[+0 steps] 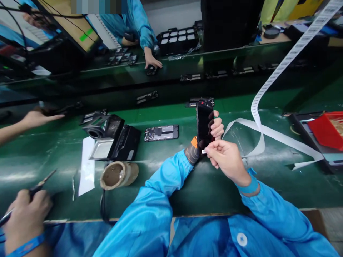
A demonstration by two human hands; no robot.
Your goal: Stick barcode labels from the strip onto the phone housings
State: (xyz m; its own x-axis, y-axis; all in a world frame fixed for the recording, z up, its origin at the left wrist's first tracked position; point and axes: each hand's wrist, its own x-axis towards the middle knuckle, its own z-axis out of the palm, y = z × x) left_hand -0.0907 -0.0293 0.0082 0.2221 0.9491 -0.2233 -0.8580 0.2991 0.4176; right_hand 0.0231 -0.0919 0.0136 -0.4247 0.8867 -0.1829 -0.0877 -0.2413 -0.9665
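Observation:
My left hand [217,125] is closed round a black phone screen or phone [205,123] from behind, its fingers wrapping over the right edge. The phone stands tilted up with its dark glossy face towards me. At its lower edge my right hand [225,157] pinches a small white sticker [204,151] between thumb and forefinger, touching or very near the glass. An orange tab [194,142] sticks out by my left wrist. Left of the phone an opened phone body [161,132] lies on the green bench, its inner parts facing up.
A label strip [278,134] curls down on the right, near a tray with a red container [328,128]. To the left stand a black stand [128,142] and a round cardboard tube [115,175]. A co-worker's hand [29,214] holds a thin tool; another person's hand [152,60] reaches across the far line.

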